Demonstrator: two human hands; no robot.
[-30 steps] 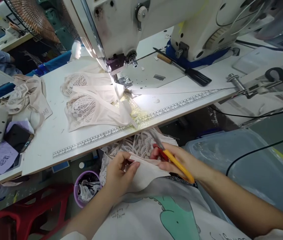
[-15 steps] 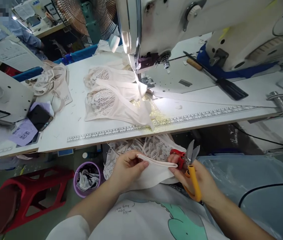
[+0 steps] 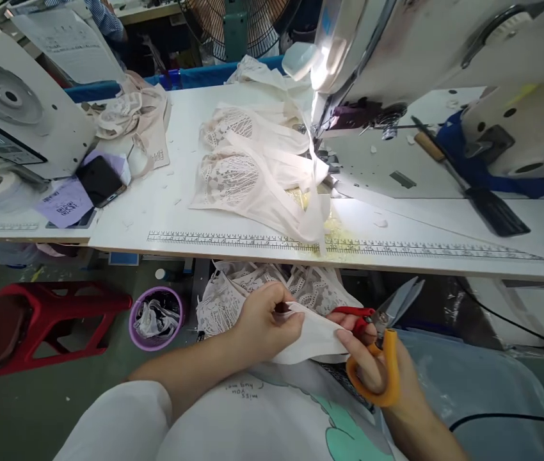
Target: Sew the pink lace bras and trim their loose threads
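Fingers (image 3: 276,301) of left hand (image 3: 262,323) pinched fabric piece (image 3: 317,336) | right hand (image 3: 377,372) gripped it plus scissors (image 3: 384,319) (blades parted) | risk: open tips close by could nick fabric

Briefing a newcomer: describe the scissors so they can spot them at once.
Below the front edge of the white sewing table, over the person's lap, the right hand grips the scissors. Their orange and red handles stand out from the pale fabric alongside.

Garment sewing workshop, industrial sewing machine (image 3: 445,57), ruler-edged worktable (image 3: 166,218), lace bra pieces (image 3: 253,179)
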